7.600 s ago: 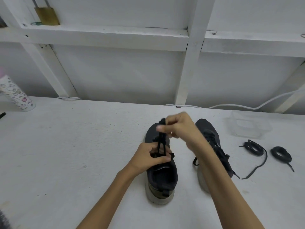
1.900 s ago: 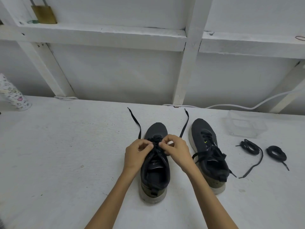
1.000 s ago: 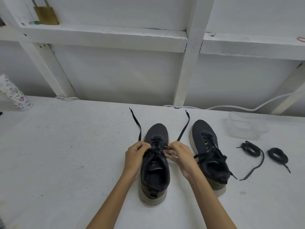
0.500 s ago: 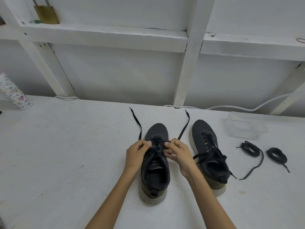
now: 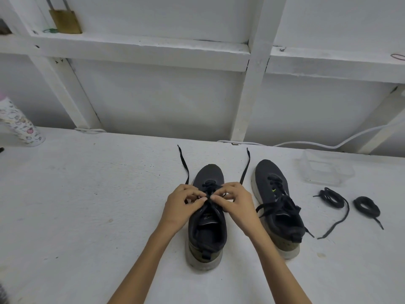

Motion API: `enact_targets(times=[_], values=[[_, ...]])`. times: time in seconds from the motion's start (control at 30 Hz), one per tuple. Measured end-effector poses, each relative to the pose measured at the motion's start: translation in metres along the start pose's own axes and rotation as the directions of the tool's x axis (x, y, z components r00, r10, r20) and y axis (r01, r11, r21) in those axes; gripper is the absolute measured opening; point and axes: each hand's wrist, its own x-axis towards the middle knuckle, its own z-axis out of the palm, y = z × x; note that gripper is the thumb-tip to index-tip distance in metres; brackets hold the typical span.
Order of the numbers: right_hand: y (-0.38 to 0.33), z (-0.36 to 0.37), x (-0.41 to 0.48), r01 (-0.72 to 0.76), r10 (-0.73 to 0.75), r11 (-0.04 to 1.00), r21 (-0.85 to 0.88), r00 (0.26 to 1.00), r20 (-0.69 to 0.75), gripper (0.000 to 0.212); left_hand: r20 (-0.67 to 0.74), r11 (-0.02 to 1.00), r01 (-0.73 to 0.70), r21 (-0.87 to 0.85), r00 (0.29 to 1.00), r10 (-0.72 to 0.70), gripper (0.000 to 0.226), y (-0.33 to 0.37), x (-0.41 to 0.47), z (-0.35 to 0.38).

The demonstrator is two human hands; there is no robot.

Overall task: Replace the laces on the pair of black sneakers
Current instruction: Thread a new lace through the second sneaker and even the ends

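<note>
Your left hand and right hand are bare. Your forearms are bare as well, from the wrists down to the lower edge of the view. Wrists slim; fingernails too small to assess.

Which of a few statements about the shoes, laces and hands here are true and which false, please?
1. The left hand and right hand pinch the left shoe's lace. True.
2. The right shoe has no lace. False: it is laced.
3. Two coiled laces lie right of the shoes. True.
4. The padlock lies in the tub. False: it stands on the ledge, up left.
</note>
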Motion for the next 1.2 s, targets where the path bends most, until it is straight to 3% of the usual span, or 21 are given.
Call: enact_targets(times=[0.1, 0.23, 0.43, 0.57, 0.7, 0.8, 0.87, 0.93, 1.0, 1.1, 1.2], values=[[0.001, 0.001, 0.000, 0.004, -0.004, 1.000, -0.015, 1.000, 0.027, 0.012, -0.024, 0.998, -0.009, 0.056, 1.000, 0.011, 0.004, 0.001, 0.001, 0.003], [0.001, 0.004, -0.003, -0.071, 0.070, 0.990, 0.120, 0.998, 0.008, 0.014, -0.080, 0.990, 0.000, 0.144, 0.997, 0.012, 0.010, -0.004, -0.002, 0.012], [0.003, 0.008, -0.012, -0.206, 0.221, 0.890, 0.407, 0.975, 0.011, 0.029, -0.083, 0.991, 0.111, -0.075, 0.990, -0.117, 0.013, -0.010, -0.013, 0.014], [-0.003, 0.006, -0.008, -0.172, 0.179, 0.935, 0.312, 0.984, 0.007, 0.030, -0.007, 0.977, 0.183, -0.109, 0.983, -0.185, 0.018, -0.002, -0.006, 0.009], [-0.005, 0.006, -0.004, -0.059, 0.055, 0.985, 0.164, 0.998, 0.025, 0.024, 0.021, 0.991, 0.102, 0.091, 0.994, -0.104, 0.018, 0.001, 0.003, 0.009], [0.001, 0.003, -0.003, -0.169, 0.168, 0.915, 0.367, 0.985, 0.036, 0.018, -0.054, 0.982, 0.139, -0.124, 0.988, -0.146, 0.016, -0.003, 0.000, 0.009], [0.003, -0.001, -0.006, -0.274, 0.269, 0.798, 0.537, 0.959, 0.089, 0.012, -0.082, 0.903, 0.220, -0.369, 0.960, -0.268, 0.023, -0.009, -0.007, 0.011], [0.005, -0.001, -0.010, -0.343, 0.334, 0.695, 0.632, 0.932, 0.139, 0.009, -0.094, 0.854, 0.252, -0.455, 0.940, -0.328, 0.026, -0.014, -0.015, 0.014], [0.007, -0.001, -0.011, -0.351, 0.347, 0.694, 0.629, 0.928, 0.135, 0.009, -0.108, 0.877, 0.248, -0.411, 0.942, -0.317, 0.024, -0.014, -0.016, 0.016], [0.003, -0.001, -0.008, -0.319, 0.311, 0.787, 0.527, 0.944, 0.106, 0.018, -0.094, 0.923, 0.229, -0.309, 0.959, -0.269, 0.023, -0.008, -0.010, 0.012], [-0.004, 0.000, -0.006, -0.273, 0.253, 0.856, 0.439, 0.962, 0.104, 0.021, -0.045, 0.977, 0.191, -0.096, 0.979, -0.196, 0.027, -0.002, -0.002, 0.010]])
